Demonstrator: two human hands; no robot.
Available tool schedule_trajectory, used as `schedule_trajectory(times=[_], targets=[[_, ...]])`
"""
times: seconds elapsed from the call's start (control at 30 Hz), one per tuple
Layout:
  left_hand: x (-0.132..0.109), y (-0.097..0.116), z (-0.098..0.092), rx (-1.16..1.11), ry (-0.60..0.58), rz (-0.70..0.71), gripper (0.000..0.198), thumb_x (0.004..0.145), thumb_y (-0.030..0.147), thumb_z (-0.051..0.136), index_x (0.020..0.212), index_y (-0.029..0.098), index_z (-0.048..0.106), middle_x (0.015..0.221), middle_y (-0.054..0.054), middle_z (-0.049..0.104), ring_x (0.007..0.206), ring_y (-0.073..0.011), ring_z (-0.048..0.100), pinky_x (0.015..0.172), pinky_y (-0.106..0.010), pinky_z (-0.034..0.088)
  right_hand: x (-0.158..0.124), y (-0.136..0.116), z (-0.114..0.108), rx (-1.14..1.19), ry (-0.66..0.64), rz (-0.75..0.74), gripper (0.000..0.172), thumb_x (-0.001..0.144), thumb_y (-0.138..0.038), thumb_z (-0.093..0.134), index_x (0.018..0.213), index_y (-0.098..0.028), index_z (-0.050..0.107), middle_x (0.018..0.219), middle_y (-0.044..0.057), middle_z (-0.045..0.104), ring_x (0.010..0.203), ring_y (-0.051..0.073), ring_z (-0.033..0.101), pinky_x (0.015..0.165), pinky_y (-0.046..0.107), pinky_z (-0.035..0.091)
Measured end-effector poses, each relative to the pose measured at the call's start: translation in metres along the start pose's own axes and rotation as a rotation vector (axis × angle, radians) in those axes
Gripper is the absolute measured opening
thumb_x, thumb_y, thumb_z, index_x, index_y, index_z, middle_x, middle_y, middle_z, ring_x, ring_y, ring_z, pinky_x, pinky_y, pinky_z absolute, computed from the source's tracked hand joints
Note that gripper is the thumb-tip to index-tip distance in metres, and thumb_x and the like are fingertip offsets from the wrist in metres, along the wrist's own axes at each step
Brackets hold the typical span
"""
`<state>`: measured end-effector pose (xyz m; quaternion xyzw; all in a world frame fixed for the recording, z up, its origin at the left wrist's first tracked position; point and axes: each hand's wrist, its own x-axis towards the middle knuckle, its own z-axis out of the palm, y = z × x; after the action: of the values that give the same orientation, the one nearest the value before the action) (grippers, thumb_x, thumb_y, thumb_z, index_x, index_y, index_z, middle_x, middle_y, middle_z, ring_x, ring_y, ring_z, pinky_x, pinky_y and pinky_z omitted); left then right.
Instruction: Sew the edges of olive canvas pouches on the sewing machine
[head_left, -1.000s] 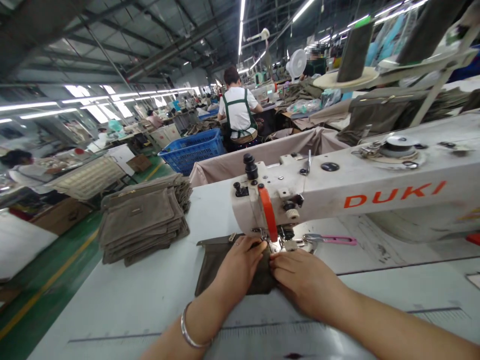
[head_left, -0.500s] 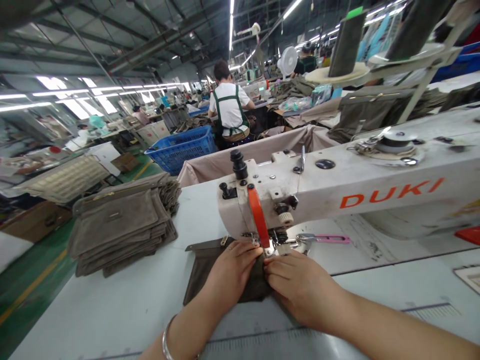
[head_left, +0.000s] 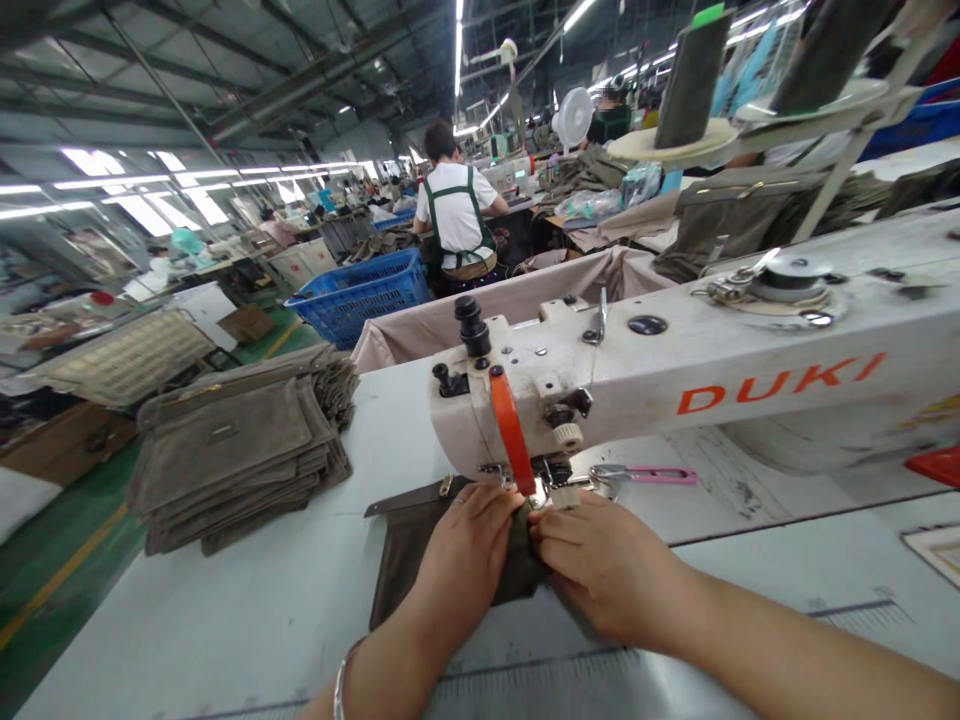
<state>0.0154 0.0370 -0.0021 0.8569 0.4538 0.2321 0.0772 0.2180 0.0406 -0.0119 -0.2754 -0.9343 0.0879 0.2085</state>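
Observation:
A dark grey-brown fabric bag panel (head_left: 405,545) lies on the machine table, partly under my hands, with a metal zipper pull (head_left: 445,486) at its far edge. My left hand (head_left: 466,545) presses on the panel, its bent fingertips close to the needle area on the left. On the other side, my right hand (head_left: 600,560) pinches the panel's edge between closed fingers. Both hands meet just in front of the presser foot of the white sewing machine (head_left: 645,370). The needle point is hidden behind the orange guard (head_left: 512,430) and my fingers.
Pink-handled thread snips (head_left: 661,475) lie right of the needle area. A stack of similar panels (head_left: 225,450) sits on the table's left. Beyond the table are a pink cloth-lined bin (head_left: 420,315), a blue crate (head_left: 367,295) and a seated person (head_left: 459,215). Thread cones (head_left: 694,85) stand upper right.
The view has shifted slightly. My left wrist has moved a little to the right, and both hands stay on the panel at the presser foot.

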Motion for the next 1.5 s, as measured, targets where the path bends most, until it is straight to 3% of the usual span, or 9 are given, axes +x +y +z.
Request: schedule_trajectory(times=[0.3, 0.43, 0.57, 0.67, 0.8, 1.03, 1.17, 1.33, 1.5], targets=[[-0.003, -0.002, -0.003, -0.012, -0.042, 0.0, 0.03, 0.089, 0.005, 0.051, 0.115, 0.018, 0.058, 0.116, -0.008, 0.064, 0.109, -0.0221, 0.059, 0.098, -0.041, 0.049, 0.001, -0.004, 0.003, 0.049, -0.001, 0.012, 0.014, 0.09, -0.013, 0.048, 0.086, -0.016, 0.061, 0.096, 0.006, 0.065, 0.092, 0.021, 0.058, 0.083, 0.038, 0.041], [-0.002, -0.004, -0.004, -0.001, -0.065, -0.005, 0.031, 0.088, 0.005, 0.052, 0.116, 0.017, 0.058, 0.117, -0.008, 0.064, 0.111, -0.0222, 0.058, 0.099, -0.041, 0.048, -0.005, -0.004, -0.028, 0.18, -0.046, 0.033, 0.016, 0.088, -0.01, 0.05, 0.092, -0.021, 0.062, 0.098, 0.002, 0.065, 0.096, 0.019, 0.057, 0.09, 0.038, 0.039], [-0.002, -0.005, -0.006, -0.023, -0.094, -0.02, 0.031, 0.091, 0.007, 0.049, 0.119, 0.019, 0.058, 0.121, -0.007, 0.062, 0.116, -0.0213, 0.055, 0.103, -0.042, 0.046, -0.011, 0.009, -0.06, 0.176, -0.131, 0.146, 0.044, 0.074, 0.003, 0.053, 0.108, -0.024, 0.058, 0.112, 0.003, 0.059, 0.108, 0.022, 0.05, 0.094, 0.039, 0.039], [-0.007, -0.001, -0.011, -0.019, -0.128, -0.008, 0.035, 0.092, 0.021, 0.057, 0.126, 0.019, 0.053, 0.127, -0.009, 0.059, 0.121, -0.024, 0.051, 0.107, -0.046, 0.043, -0.005, 0.026, -0.05, 0.099, -0.068, 0.229, 0.03, 0.076, 0.0, 0.058, 0.098, -0.02, 0.06, 0.105, 0.007, 0.059, 0.103, 0.025, 0.052, 0.089, 0.04, 0.043], [-0.018, 0.007, -0.019, -0.016, -0.192, 0.084, 0.059, 0.08, 0.037, 0.072, 0.131, 0.018, 0.05, 0.134, -0.011, 0.054, 0.126, -0.0294, 0.047, 0.109, -0.051, 0.04, 0.007, 0.037, -0.021, 0.07, 0.047, 0.319, 0.012, 0.086, -0.012, 0.057, 0.097, -0.015, 0.059, 0.098, 0.01, 0.059, 0.091, 0.025, 0.056, 0.079, 0.039, 0.047], [-0.026, 0.016, -0.016, -0.013, -0.175, 0.109, 0.053, 0.077, 0.0, 0.046, 0.128, 0.014, 0.052, 0.135, -0.01, 0.054, 0.129, -0.0228, 0.046, 0.113, -0.044, 0.038, -0.004, 0.019, -0.025, 0.16, 0.011, 0.077, 0.01, 0.09, -0.014, 0.052, 0.092, -0.021, 0.059, 0.096, 0.003, 0.061, 0.09, 0.02, 0.053, 0.079, 0.034, 0.043], [-0.023, 0.015, -0.014, -0.051, -0.143, 0.019, 0.051, 0.081, 0.005, 0.052, 0.131, 0.016, 0.051, 0.134, -0.01, 0.055, 0.126, -0.0251, 0.049, 0.111, -0.047, 0.04, -0.009, 0.014, -0.028, 0.202, -0.058, 0.01, 0.01, 0.086, -0.017, 0.057, 0.096, -0.02, 0.058, 0.103, 0.003, 0.062, 0.098, 0.022, 0.053, 0.087, 0.037, 0.043], [-0.021, 0.006, -0.019, -0.2, 0.005, -0.108, 0.038, 0.097, 0.012, 0.041, 0.131, 0.024, 0.052, 0.129, -0.007, 0.061, 0.12, -0.0186, 0.056, 0.104, -0.038, 0.048, -0.01, 0.011, -0.02, 0.196, -0.076, -0.061, 0.012, 0.09, -0.027, 0.057, 0.099, -0.023, 0.064, 0.106, 0.004, 0.064, 0.098, 0.022, 0.056, 0.086, 0.04, 0.043], [-0.021, 0.01, -0.013, -0.009, -0.085, 0.2, 0.038, 0.097, 0.009, 0.041, 0.133, 0.014, 0.05, 0.13, -0.011, 0.06, 0.124, -0.0219, 0.054, 0.107, -0.042, 0.046, -0.009, 0.006, -0.015, 0.179, -0.086, -0.113, 0.011, 0.091, -0.026, 0.055, 0.09, -0.022, 0.066, 0.093, 0.001, 0.067, 0.093, 0.021, 0.059, 0.081, 0.039, 0.044]])
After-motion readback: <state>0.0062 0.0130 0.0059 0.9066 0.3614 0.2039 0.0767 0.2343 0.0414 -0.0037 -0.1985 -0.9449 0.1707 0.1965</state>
